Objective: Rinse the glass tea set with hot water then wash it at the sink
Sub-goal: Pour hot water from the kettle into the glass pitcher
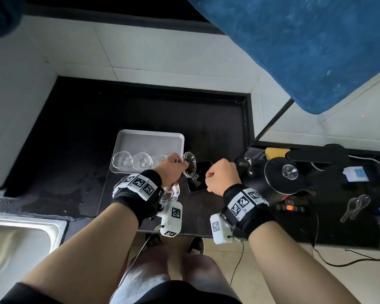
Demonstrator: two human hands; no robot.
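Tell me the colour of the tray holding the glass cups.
The tray is white, seen in the head view.

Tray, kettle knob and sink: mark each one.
tray [150,140]: head view, bare floor near far rim.
kettle knob [290,171]: head view, centre of the glass knob.
sink [18,246]: head view, bare steel basin.

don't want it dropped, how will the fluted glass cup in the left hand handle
The glass cup looks thin and clear, so it is probably light and fragile. It is smooth glass, and the counter shows wet patches, so it may be slippery in the left hand. It is held tilted with its rim sideways; set down that way, it could roll.
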